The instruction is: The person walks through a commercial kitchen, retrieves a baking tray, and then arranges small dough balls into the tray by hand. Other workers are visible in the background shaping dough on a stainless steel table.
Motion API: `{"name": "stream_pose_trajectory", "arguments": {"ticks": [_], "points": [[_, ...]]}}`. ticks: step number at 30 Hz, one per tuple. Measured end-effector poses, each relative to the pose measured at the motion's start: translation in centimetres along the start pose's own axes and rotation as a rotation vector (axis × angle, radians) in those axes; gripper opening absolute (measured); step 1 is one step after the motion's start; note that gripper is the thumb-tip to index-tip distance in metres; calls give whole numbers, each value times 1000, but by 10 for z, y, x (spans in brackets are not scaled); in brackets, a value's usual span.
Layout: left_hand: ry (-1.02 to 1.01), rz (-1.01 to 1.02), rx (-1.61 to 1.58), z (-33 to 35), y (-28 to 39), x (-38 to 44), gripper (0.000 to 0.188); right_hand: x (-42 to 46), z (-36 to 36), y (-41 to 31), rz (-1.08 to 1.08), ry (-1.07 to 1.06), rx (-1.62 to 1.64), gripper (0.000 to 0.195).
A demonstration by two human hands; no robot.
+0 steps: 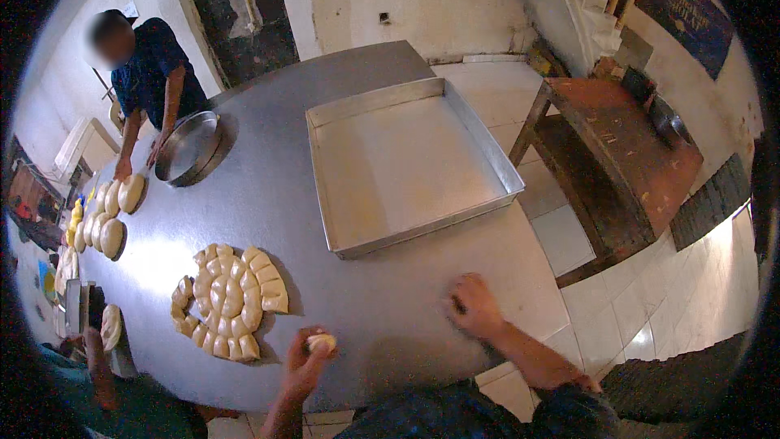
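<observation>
My left hand (304, 360) holds a small piece of pale dough (321, 341) between its fingers, just right of a group of cut dough pieces (225, 299) on the metal table (378, 292). My right hand (474, 308), somewhat blurred, is over the table's right part with its fingers curled; whether it holds anything cannot be told. Beyond my hands lies a large rectangular metal tray (405, 161) with upright walls, and nothing shows inside it.
At the far left a person (161, 67) stands by a round metal pan (189, 149) and smooth dough loaves (111, 238). Another person (91, 390) is at the near left beside a metal container. A wooden bench (615, 140) stands right of the table.
</observation>
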State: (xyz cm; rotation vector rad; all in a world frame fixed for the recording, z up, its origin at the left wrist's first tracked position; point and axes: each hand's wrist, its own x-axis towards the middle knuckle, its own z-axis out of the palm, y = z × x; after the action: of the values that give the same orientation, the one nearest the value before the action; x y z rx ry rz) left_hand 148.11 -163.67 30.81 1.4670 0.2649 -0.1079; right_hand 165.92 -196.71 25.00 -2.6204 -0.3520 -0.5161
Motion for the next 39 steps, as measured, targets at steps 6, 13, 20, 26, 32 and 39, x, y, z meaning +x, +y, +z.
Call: {"name": "stream_pose_trajectory", "arguments": {"ticks": [6,13,20,26,32,39], "points": [[-40,29,-3,4,-24,5,19,4,9,19,147,175,-57,21],[175,71,314,-20,-23,6,30,-13,-24,46,70,-35,33,22],[190,43,115,-17,-4,-2,21,-37,-53,31,27,-167,63,32],[228,37,98,-37,-32,-10,21,81,-40,-46,222,-9,909,31],[336,-127,150,-33,-26,-12,23,116,74,-113,-116,-488,418,29],[568,-131,-40,-69,-28,-55,25,62,-21,-63,-334,-194,-126,28]]}}
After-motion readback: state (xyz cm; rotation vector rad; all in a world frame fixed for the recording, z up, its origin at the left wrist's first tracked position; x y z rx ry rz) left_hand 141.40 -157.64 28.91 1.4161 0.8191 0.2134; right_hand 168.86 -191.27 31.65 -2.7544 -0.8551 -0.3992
